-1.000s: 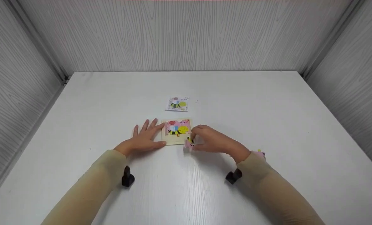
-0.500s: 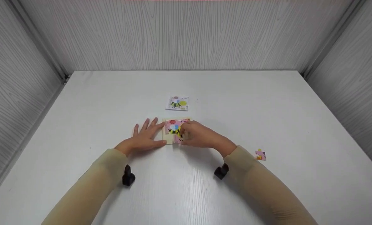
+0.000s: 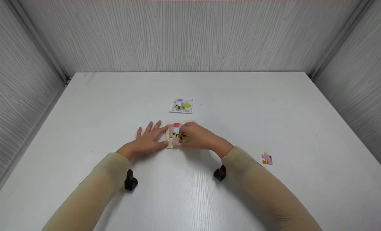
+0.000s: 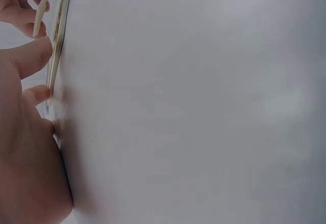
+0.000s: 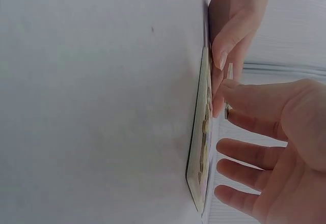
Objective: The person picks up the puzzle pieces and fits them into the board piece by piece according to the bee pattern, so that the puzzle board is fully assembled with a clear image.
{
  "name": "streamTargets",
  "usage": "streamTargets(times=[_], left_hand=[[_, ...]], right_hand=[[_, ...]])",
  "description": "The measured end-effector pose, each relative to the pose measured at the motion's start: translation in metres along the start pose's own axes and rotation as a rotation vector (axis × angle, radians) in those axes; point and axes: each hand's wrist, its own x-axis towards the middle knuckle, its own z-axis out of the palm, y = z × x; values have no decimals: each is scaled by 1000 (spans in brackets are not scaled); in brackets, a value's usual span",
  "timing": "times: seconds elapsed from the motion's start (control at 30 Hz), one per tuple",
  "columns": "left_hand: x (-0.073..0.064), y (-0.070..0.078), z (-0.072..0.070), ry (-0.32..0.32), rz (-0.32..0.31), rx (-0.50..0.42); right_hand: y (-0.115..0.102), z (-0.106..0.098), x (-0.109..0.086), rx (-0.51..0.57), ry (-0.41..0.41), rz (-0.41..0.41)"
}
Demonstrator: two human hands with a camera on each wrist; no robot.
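A jigsaw puzzle board (image 3: 169, 145) with a pale wooden frame and a pink bee picture lies flat on the table. My left hand (image 3: 147, 143) rests beside it with spread fingers, thumb and index finger touching its left edge. My right hand (image 3: 198, 136) pinches a pink puzzle piece (image 3: 177, 141) between thumb and index finger. In the right wrist view that piece (image 5: 228, 89) is held edge-on just above the board (image 5: 198, 132), apart from it, while the other fingers stay loosely extended. The right hand hides the board's right part in the head view.
Another pink puzzle piece (image 3: 267, 159) with a yellow tab lies on the white table (image 3: 190, 199) to the right, by the right sleeve. Beyond the board lies a square card (image 3: 181, 106) with a bee picture. Grey wood-grain walls (image 3: 190, 38) enclose the table at back and sides.
My right hand has carried the pinched piece leftward from the board's lower right corner to over its lower part. The loose piece at right came into full view. My left hand stays almost still.
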Motion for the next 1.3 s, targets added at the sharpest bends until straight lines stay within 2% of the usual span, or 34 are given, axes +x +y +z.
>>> streamTargets(times=[0.27, 0.5, 0.87, 1.3], left_hand=[[1, -1, 0, -7, -9, 6], [0, 0, 1, -9, -23, 13], [-1, 2, -1, 15, 18, -5], [-2, 3, -1, 8, 9, 3]], right_hand=[[-1, 3, 7, -30, -1, -3], [-3, 7, 12, -43, -25, 34], [-3, 7, 14, -60, -5, -4], [-6, 8, 15, -81, -9, 25]])
